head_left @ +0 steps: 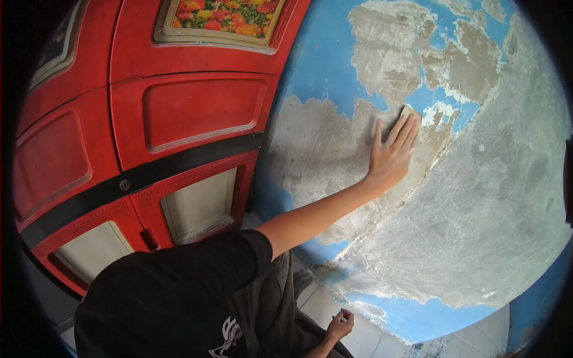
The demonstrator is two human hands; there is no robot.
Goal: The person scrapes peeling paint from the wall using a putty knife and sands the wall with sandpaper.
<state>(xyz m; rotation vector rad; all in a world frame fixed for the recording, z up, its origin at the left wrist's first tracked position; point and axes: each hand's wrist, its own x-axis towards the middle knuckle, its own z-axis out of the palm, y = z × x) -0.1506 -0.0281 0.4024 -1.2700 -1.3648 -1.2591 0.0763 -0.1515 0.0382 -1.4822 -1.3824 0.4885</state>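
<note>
My left hand (394,156) lies with its back to me against a wall of peeling blue paint and bare grey plaster (322,147). Under its fingers is a small flat beige piece (411,112), perhaps folded sandpaper, pressed to the surface; its grit cannot be made out. One finger is spread apart from the others, and the thumb is mostly hidden. Low in the view, my right hand (341,324) is away from the wall, above my dark trousers and the floor, its fingers curled. Whether it holds something small is unclear.
A red panelled door (201,109) with a black band and a framed flower picture (224,18) stands left of the wall. A cracked ridge (418,188) runs diagonally across the plaster. Pale floor tiles (367,333) lie below, near my dark shoe (303,279).
</note>
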